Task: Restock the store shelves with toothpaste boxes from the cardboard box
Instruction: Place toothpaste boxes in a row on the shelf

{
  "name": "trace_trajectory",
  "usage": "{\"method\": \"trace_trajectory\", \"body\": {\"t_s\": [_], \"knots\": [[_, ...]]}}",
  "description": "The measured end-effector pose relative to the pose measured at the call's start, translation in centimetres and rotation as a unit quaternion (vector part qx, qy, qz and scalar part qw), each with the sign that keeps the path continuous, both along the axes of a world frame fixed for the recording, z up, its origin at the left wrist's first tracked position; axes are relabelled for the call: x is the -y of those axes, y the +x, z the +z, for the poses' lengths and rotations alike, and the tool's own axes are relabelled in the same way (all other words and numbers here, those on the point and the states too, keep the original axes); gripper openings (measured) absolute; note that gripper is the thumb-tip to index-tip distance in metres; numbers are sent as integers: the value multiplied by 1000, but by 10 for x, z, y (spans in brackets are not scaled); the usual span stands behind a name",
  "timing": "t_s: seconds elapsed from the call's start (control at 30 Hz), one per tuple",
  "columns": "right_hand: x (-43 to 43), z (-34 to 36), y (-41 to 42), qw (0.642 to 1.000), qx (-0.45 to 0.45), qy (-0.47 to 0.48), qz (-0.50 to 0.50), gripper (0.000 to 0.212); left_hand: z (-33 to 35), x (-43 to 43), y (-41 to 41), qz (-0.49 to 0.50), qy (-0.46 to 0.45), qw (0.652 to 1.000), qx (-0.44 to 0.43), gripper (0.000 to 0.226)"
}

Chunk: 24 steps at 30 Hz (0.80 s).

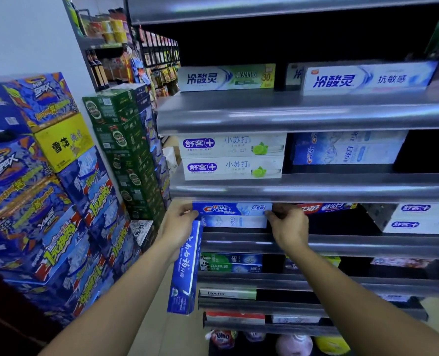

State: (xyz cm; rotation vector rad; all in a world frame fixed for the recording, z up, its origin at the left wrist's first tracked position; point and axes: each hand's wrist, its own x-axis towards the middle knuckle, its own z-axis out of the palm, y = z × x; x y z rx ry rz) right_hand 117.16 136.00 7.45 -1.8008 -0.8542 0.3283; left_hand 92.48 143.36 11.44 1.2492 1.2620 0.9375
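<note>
A blue Crest toothpaste box (232, 209) lies on top of another pale Crest box (235, 222) on the third shelf (316, 244). My left hand (178, 224) touches the top box's left end while it grips a long blue toothpaste box (185, 271) that hangs downward. My right hand (287, 224) pinches the top Crest box's right end. The cardboard box is out of view.
Grey metal shelves hold more toothpaste: white boxes (232, 156) above, a red and blue box (326, 208) to the right, green Darlie boxes (230, 263) below. Stacked blue, yellow and green drink cartons (59, 181) stand on the left. Bottles (294, 344) sit on the lowest level.
</note>
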Motion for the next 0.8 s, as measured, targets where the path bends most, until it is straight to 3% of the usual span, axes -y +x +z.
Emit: {"method": "trace_trajectory", "body": {"t_s": [0.17, 0.27, 0.37, 0.47, 0.57, 0.63, 0.8], "knots": [[12, 5, 6, 997, 45, -55, 21, 25, 0, 1, -5, 42, -31, 999, 9, 8], [39, 9, 0, 997, 55, -15, 53, 33, -1, 19, -5, 85, -28, 995, 45, 16], [75, 19, -15, 989, 14, 14, 144, 18, 5, 41, 3, 92, -40, 990, 101, 22], [110, 26, -23, 956, -66, -18, 284, 12, 19, 60, 22, 118, -57, 974, 183, 23], [142, 29, -18, 895, -133, -90, 416, 31, 34, 80, 50, 127, -59, 956, 257, 19], [158, 31, -5, 885, -165, -90, 426, 38, 42, 91, 71, 141, -47, 945, 290, 23], [188, 47, 47, 926, -206, -5, 317, 36, 68, 121, 133, 169, -17, 924, 342, 31]]}}
